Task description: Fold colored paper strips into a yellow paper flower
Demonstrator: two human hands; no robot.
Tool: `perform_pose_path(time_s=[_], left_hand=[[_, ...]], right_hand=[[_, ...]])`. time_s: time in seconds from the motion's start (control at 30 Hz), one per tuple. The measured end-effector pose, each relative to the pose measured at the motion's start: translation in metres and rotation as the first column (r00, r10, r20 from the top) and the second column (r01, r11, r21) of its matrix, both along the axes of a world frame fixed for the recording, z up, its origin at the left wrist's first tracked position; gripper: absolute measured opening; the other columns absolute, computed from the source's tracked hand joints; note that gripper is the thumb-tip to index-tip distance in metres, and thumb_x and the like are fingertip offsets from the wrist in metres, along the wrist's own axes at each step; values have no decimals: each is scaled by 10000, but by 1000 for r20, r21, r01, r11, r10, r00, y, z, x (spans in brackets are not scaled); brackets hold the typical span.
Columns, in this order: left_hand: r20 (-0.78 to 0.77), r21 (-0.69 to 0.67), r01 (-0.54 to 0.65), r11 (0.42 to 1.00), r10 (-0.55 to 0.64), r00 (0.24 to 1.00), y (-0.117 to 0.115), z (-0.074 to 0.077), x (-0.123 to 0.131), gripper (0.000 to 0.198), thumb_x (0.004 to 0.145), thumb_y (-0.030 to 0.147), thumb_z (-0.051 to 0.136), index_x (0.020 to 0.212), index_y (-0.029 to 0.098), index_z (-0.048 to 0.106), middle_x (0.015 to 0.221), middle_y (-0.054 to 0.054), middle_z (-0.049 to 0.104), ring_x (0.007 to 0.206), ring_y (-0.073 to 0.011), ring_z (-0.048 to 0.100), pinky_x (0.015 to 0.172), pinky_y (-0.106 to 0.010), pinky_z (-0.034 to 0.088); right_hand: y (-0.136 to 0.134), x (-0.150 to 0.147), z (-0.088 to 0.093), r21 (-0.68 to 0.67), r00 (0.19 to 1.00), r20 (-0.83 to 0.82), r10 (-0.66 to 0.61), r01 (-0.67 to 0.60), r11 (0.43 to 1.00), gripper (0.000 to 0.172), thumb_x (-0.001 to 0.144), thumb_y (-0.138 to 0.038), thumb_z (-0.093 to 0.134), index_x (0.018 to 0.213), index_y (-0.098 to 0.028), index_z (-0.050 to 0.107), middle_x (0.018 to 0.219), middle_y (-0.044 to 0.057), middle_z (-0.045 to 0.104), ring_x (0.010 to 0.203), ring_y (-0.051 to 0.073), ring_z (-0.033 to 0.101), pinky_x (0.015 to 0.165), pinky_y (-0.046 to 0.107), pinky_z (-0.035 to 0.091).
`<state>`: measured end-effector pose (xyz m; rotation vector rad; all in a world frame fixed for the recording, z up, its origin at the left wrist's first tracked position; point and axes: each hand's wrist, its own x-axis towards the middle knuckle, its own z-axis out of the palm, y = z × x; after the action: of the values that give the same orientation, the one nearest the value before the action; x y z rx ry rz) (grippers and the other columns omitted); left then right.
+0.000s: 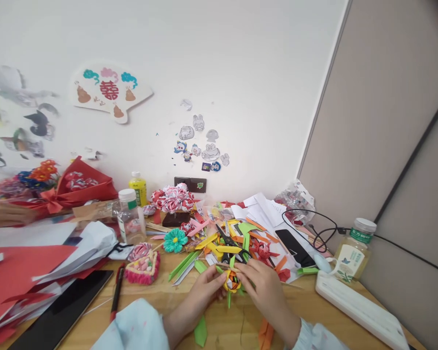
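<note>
A small woven piece of folded paper strips (233,283), yellow, orange, white and green, is held low over the table between my two hands. My left hand (206,291) pinches its left side with thumb and fingers. On the right, my right hand (263,284) grips the same piece with bent fingers near its top edge. Green strip ends stick out above and below it. Just beyond my fingers lie black-handled scissors (228,236) among yellow paper strips (207,241). A loose green strip (200,332) rests below my left hand, an orange strip (265,334) below my right.
A black phone (295,247), a drink bottle (354,253) and a white power strip (361,308) are on the right. A teal flower (175,240) and heart-shaped box (143,266) sit left of centre. Another person's hand (7,214) shows at far left, beyond red paper (18,272).
</note>
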<state>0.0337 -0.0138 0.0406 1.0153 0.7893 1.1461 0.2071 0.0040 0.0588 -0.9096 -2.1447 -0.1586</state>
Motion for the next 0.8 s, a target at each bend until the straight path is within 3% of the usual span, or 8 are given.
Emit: perform_pose_path(time_s=[0.4, 0.57, 0.8], left_hand=[[-51, 16, 7, 1000, -6, 999, -2, 2, 0, 285, 720, 401, 685, 885, 177, 621, 728, 4, 579, 620, -126, 491, 595, -249, 350], [-52, 11, 10, 1000, -10, 999, -2, 5, 0, 326, 721, 392, 686, 970, 189, 629, 802, -8, 593, 634, -129, 493, 608, -255, 357], [-49, -1, 14, 1000, -14, 999, -2, 2, 0, 334, 716, 395, 691, 966, 181, 629, 761, -4, 572, 645, -131, 495, 611, -253, 362]], right_hand=[[-5, -4, -2, -52, 999, 1, -43, 43, 998, 261, 919, -252, 375, 843, -198, 618, 660, 24, 627, 613, 167, 586, 560, 254, 367], [-5, -5, 2, -22, 999, 4, -35, 35, 999, 277, 924, -250, 364, 782, -198, 596, 684, 32, 624, 633, 166, 580, 564, 247, 365], [-2, -3, -3, 55, 999, 33, 2, -4, 998, 287, 947, -252, 337, 857, -195, 603, 691, 35, 645, 629, 162, 596, 578, 256, 386]])
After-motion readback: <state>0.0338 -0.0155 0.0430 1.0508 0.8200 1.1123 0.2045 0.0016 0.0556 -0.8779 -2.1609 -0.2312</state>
